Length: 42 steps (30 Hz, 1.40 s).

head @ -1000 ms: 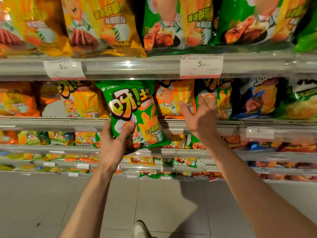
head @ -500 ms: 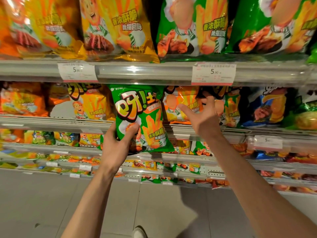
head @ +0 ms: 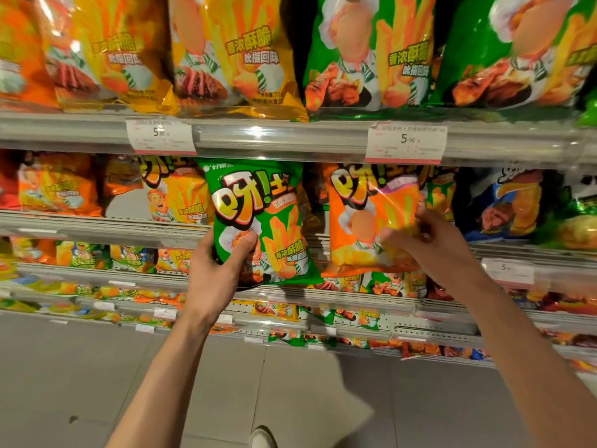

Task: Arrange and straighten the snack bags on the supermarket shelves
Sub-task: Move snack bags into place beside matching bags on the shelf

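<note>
Left hand grips green snack bag by lower left corner, thumb across front; bag upright, in front of second shelf. Right hand pinches orange snack bag at right edge, fingers curled, bag tilted slightly, just beside green one. Price tags on upper rail.

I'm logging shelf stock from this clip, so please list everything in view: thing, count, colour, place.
green bag: one, green, held before second shelf.
orange bag: one, orange, held right of the green bag.
top-shelf bags: several, yellow left, green right.
blue bag: one, second shelf, right.
price tags: two clear ones, white, top shelf rail.
lower shelves: many small mixed bags, uncountable.
floor: grey tiles.
shoe: one, pale, bottom edge.
left hand: grips green bag.
right hand: grips orange bag.
</note>
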{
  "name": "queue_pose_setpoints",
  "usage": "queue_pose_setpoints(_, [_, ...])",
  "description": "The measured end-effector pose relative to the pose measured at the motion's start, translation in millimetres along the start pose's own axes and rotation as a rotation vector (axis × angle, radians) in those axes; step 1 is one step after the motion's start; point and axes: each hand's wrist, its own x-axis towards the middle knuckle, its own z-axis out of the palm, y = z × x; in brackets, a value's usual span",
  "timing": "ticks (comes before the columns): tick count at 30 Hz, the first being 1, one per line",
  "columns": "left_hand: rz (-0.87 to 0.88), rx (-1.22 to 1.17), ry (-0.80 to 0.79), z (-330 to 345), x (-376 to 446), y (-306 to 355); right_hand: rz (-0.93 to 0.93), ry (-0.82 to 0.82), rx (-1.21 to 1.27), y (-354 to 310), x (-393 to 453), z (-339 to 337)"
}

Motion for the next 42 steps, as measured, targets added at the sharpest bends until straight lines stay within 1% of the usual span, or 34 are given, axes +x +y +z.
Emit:
queue_pose_setpoints(2, [0.017,0.008,-0.024,14.2,-1.1,3.8,-0.001,0.007,0.019,9.6,-12.3,-15.0])
queue_pose_setpoints(6, [0.042,-0.003,-0.061,48.9,5.0,13.3,0.017,0.094,0.052,24.0,-28.4,-38.1])
queue_pose_setpoints(11, [0.113,0.016,-0.094,90.8,24.7,24.8,0.050,0.108,0.186,40.0,-38.1,-57.4])
queue_pose_setpoints(15, [0.150,0.058,-0.062,120.1,43.8,29.0,0.060,0.114,0.255,42.9,-41.8,-59.3])
queue_pose_setpoints(18, [0.135,0.077,-0.052,134.4,55.1,25.7,0.083,0.126,0.274,46.2,-45.4,-59.0])
queue_pose_setpoints(21, [0.121,0.102,-0.041,137.2,62.6,20.4,0.096,0.134,0.273,49.4,-47.7,-61.2])
queue_pose_setpoints(24, [0.145,0.151,-0.016,135.9,66.7,19.7,0.111,0.137,0.267,50.8,-47.7,-61.0])
queue_pose_setpoints(27, [0.151,0.188,-0.047,133.7,69.8,17.8,0.118,0.140,0.258,52.0,-46.8,-59.9])
queue_pose_setpoints(33, [0.245,0.291,-0.042,124.4,73.5,6.8,0.117,0.131,0.252,51.9,-47.1,-59.2])
queue_pose_setpoints(37, [0.272,0.432,-0.118,126.9,75.1,1.5,0.123,0.127,0.243,52.4,-43.1,-61.6])
queue_pose_setpoints(39, [0.241,0.412,-0.133,133.4,72.2,2.2,0.115,0.126,0.241,51.0,-41.7,-61.2])
queue_pose_setpoints(42, [0.195,0.304,-0.136,137.6,68.3,1.0,0.110,0.107,0.266,48.1,-38.0,-59.1])
